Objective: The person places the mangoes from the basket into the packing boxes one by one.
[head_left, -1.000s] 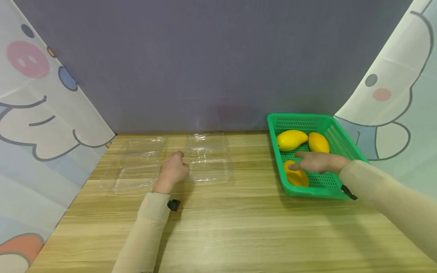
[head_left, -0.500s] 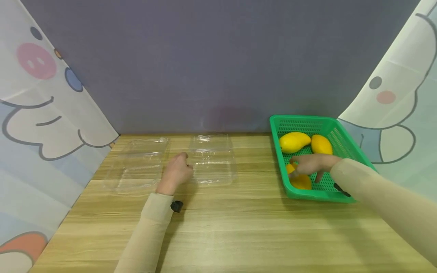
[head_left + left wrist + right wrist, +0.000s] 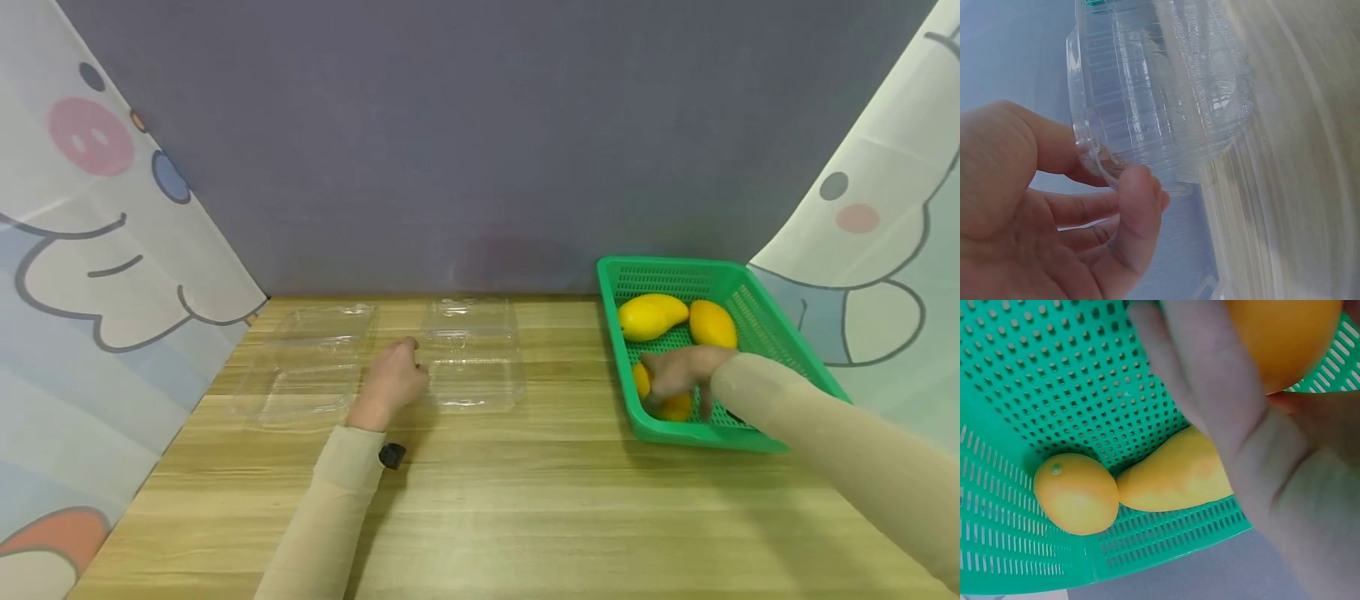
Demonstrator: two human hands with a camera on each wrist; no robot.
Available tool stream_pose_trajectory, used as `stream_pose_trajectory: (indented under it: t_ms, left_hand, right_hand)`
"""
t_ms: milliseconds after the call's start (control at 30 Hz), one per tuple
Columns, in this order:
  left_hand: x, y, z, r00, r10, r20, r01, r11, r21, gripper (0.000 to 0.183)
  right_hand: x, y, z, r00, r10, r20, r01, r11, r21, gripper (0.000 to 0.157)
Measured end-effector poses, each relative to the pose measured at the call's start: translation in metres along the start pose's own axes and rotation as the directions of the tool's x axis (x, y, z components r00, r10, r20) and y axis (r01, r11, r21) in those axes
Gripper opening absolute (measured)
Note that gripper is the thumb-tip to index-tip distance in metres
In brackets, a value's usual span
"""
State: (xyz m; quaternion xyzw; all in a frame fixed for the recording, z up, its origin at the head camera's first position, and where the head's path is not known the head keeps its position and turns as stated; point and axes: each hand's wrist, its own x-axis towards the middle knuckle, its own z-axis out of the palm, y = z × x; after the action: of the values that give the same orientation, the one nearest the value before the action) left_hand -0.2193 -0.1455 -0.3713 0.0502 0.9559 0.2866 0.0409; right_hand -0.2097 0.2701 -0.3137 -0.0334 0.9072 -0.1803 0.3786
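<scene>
My left hand pinches the near-left rim of an open clear plastic clamshell box between thumb and finger. In the left wrist view its ribbed wall rises from the fingertips. Inside a green plastic basket on the right, my right hand reaches down and grips a yellow mango, partly hidden by the fingers. The right wrist view has this mango between thumb and fingers. Two other mangoes, one longer and one rounder, lie towards the basket's back.
A second clear clamshell box stands open to the left of my left hand. Behind the wooden table rises a grey panel. Cartoon-printed curtains hang on both sides.
My right hand has lowered into the basket and its fingers have closed round the nearest mango. The left hand stays at the box. The whole head view has shifted slightly.
</scene>
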Motion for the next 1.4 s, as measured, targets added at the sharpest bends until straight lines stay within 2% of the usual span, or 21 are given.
stream_pose_trajectory:
  t_ms: [300,500,833,1100,1400]
  left_hand:
    - [-0.001,0.002,0.001,1.000,0.005,-0.023,-0.004,1.000,0.016,0.053]
    - [0.000,0.002,0.002,0.999,0.014,-0.028,-0.014,1.000,0.010,0.053]
    - [0.001,-0.001,0.001,1.000,0.013,-0.024,-0.013,1.000,-0.009,0.054]
    - [0.000,0.002,0.001,1.000,0.023,-0.016,-0.024,0.999,-0.031,0.053]
    - [0.001,0.004,0.001,1.000,-0.024,0.009,0.025,0.996,-0.081,0.052]
  right_hand:
    - [0.001,0.005,-0.004,0.999,-0.036,-0.004,0.036,0.999,0.007,0.096]
    - [-0.004,0.011,-0.013,0.996,-0.081,-0.044,0.081,0.997,-0.002,0.100]
    - [-0.016,0.019,-0.028,0.987,-0.131,-0.091,0.141,0.984,0.111,0.098]
    - [-0.027,0.017,-0.036,0.975,-0.163,-0.149,0.194,0.955,0.225,0.091]
    - [-0.037,0.009,-0.037,0.957,-0.194,-0.213,0.246,0.935,0.254,0.087]
